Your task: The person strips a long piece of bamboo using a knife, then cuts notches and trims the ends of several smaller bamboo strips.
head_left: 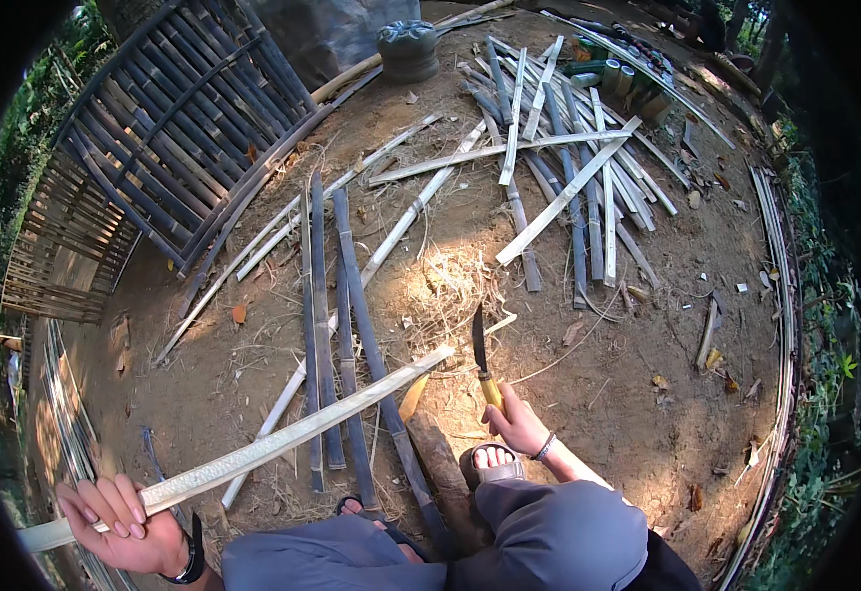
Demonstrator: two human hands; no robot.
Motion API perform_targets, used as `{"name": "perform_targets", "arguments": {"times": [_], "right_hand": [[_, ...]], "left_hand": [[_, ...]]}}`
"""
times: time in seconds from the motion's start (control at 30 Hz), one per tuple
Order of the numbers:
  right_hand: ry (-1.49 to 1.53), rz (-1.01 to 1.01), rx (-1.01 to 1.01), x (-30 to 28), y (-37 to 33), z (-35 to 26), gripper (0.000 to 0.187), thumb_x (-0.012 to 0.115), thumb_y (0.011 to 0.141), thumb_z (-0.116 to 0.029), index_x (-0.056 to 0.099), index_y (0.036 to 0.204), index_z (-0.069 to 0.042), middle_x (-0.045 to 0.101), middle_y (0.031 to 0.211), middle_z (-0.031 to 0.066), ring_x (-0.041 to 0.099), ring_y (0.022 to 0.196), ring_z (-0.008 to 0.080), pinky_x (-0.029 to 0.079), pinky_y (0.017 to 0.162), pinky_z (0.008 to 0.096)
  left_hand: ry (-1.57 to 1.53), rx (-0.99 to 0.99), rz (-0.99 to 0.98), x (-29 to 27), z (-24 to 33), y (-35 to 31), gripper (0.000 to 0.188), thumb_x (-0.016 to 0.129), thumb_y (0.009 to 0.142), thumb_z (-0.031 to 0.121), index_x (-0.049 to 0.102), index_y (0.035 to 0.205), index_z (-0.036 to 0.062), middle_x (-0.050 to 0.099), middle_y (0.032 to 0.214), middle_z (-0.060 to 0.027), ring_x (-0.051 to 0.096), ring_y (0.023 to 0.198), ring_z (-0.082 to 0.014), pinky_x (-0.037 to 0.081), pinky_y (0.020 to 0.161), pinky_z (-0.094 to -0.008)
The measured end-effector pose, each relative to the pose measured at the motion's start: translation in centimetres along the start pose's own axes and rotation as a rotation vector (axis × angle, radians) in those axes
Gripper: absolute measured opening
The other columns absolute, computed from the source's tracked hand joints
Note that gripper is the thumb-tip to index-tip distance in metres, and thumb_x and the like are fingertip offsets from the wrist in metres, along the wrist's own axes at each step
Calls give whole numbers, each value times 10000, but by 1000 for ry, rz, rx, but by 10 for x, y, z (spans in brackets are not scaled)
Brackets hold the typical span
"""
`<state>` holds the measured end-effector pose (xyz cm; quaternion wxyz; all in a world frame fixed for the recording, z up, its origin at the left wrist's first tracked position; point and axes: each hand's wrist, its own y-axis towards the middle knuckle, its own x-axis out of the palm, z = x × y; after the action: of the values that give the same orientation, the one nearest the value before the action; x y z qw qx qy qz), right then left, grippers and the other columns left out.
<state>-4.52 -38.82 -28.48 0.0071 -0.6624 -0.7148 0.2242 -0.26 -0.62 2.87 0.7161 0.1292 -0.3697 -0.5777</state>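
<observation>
My left hand, at the lower left, is wrapped round one end of a long pale bamboo strip. The strip slants up to the right across my lap side, its far end near the middle of the view. In my right hand is a knife with a yellowish handle. Its dark blade points away from me, just right of the strip's far end and apart from it. Below the strip lie several dark bamboo slats, and a thick log rests between my feet.
A heap of split bamboo strips lies at the back right. Far left stand a dark bamboo panel and a paler slatted one. Thin shavings cover the dirt ahead. Long poles run along the right edge.
</observation>
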Motion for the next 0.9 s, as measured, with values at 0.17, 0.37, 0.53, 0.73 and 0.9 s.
{"name": "perform_targets", "arguments": {"times": [0.17, 0.37, 0.53, 0.73, 0.9], "right_hand": [[-278, -191, -72, 70, 33, 15, 340, 489, 925, -307, 376, 1000, 4, 587, 701, 271, 591, 694, 455, 447, 642, 509], [-230, -333, -248, 67, 24, -41, 375, 505, 935, -343, 460, 1074, 3, 608, 726, 238, 613, 710, 418, 481, 642, 464], [-286, -331, -193, 79, 23, -32, 390, 512, 922, -374, 533, 1071, -14, 615, 745, 241, 614, 728, 414, 476, 669, 483], [-457, -305, 5, 20, 17, -9, 424, 556, 878, -409, 595, 1056, -26, 646, 787, 231, 638, 791, 391, 503, 722, 452], [-814, -331, -91, -33, 57, 24, 363, 642, 807, -421, 651, 936, -81, 666, 783, 165, 658, 755, 337, 529, 687, 431]], "left_hand": [[68, 63, 105, -40, 41, -9, 316, 317, 1014, 184, 312, 707, 109, 260, 488, 20, 225, 357, -58, 264, 371, -191], [83, 162, 184, -91, 110, -43, 355, 323, 1003, 159, 320, 651, 113, 272, 482, 12, 252, 371, -70, 256, 366, -194], [251, 120, 423, -72, 61, -52, 338, 310, 1006, 181, 326, 674, 118, 274, 478, 13, 247, 357, -69, 240, 347, -201], [204, 131, 250, -78, 51, -2, 340, 325, 1012, 197, 326, 681, 119, 279, 479, 24, 233, 369, -58, 239, 355, -204], [85, 281, 106, -62, 62, 11, 330, 353, 987, 163, 323, 660, 127, 265, 484, 17, 255, 419, -71, 250, 411, -206]]}}
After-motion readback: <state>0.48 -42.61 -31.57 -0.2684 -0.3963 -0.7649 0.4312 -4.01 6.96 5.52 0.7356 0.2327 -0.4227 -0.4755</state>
